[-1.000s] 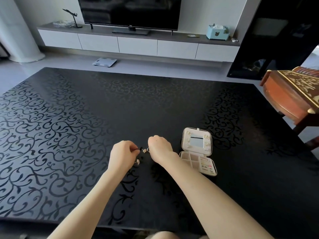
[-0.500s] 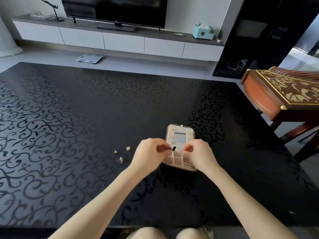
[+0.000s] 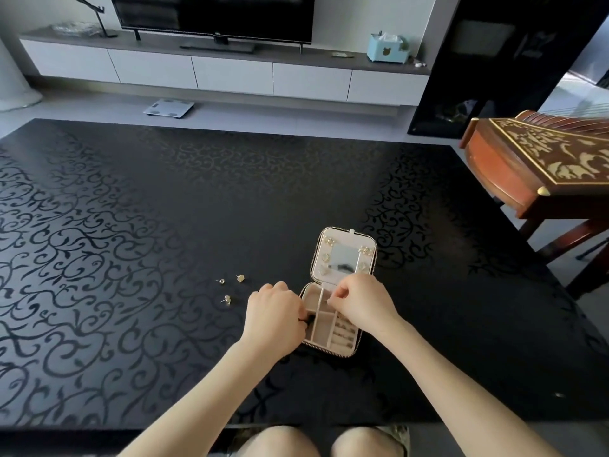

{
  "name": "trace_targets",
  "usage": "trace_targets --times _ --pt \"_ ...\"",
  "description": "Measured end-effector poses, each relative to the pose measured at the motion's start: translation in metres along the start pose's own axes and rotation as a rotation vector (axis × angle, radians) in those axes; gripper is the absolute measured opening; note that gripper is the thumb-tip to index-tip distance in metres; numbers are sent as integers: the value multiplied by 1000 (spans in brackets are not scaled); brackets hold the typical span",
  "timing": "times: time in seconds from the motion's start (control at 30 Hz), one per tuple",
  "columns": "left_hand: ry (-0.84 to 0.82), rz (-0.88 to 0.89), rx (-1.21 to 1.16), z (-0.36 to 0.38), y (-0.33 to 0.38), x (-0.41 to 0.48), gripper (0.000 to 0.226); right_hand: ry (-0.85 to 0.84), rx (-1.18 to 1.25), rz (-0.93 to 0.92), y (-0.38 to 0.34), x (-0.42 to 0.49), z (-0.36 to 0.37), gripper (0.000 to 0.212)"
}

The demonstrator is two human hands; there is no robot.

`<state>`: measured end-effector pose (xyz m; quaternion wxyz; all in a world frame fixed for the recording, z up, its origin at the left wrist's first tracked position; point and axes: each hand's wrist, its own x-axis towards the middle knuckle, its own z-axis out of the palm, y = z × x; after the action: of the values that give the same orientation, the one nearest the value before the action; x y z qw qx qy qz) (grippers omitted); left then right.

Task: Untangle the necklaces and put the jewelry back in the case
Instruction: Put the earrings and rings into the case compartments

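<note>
A person seated at the near edge of a black, scroll-patterned bench works over a small cream jewelry case, which lies open right of centre and closer to the near edge than the far one. Its long axis runs from near edge to far edge, with the lid flat toward the far side and the divided tray toward the person. Broad bench surface stretches to the left and on to the far edge; a carved wooden instrument stands just off the far right corner. Three earrings lie loose just left of the case. Both forearms reach in from the near edge. The left hand curls around a small dark piece at the tray's left wall. The right hand hovers over the far compartments, fingertips pinched together; what they hold, if anything, is too fine to tell.
</note>
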<state>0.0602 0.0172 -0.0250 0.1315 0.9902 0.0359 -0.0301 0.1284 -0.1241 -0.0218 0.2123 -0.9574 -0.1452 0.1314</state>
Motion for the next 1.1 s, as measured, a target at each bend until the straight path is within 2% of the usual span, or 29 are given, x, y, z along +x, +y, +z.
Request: trace_targets --times 0.13,0.23,0.3,0.37,0.43,0.53,0.73,0.97,1.1 --pt "-92 34 -107 1 -5 -3 25 -40 -67 -26 -2 1 1 18" --pt "-91 79 -272 0 -12 -4 20 -73 -53 -23 -3 0 -7 20" --pt "-85 97 -363 -1 -17 -5 15 -32 -26 -34 -6 -1 -11 21" --pt "-95 116 -422 -1 -21 -6 15 37 5 -91 -16 2 -12 21" --pt "-117 120 -472 -2 -24 -7 14 10 100 -182 -35 6 -10 19" --pt "-161 76 -568 -6 -31 -9 11 -80 176 -296 -61 20 3 14" --pt "-220 -70 -719 2 -39 -14 12 -98 74 -388 -84 58 43 24" --pt "-188 -134 -784 6 -39 -19 14 -92 -53 -444 -92 74 58 11" --pt "-185 -171 -811 7 -38 -21 15 -86 -12 -422 -87 75 59 10"
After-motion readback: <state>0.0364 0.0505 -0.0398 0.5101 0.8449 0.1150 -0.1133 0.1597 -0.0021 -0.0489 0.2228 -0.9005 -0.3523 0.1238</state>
